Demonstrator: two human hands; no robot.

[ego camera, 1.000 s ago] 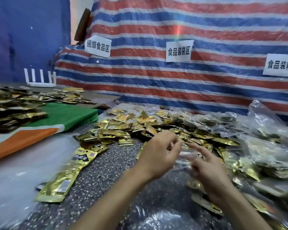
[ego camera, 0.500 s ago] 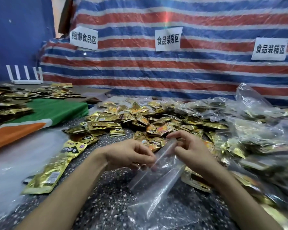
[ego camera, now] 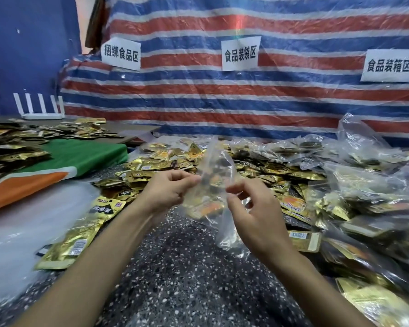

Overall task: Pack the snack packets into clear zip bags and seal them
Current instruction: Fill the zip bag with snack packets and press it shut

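Centre frame: left hand (ego camera: 168,192) and right hand (ego camera: 253,215) each pinch a side edge of a clear zip bag (ego camera: 216,175), held upright above the speckled tabletop (ego camera: 175,267). Bag looks empty. Heap of gold snack packets (ego camera: 149,165) lies just behind; filled bags (ego camera: 364,185) piled at right.

The dark speckled table (ego camera: 175,267) carries a heap of gold snack packets (ego camera: 253,171) across its middle. Filled clear bags (ego camera: 368,185) crowd the right edge. A green-and-orange cloth (ego camera: 64,166) and frosted plastic sheet (ego camera: 12,232) cover the left side.
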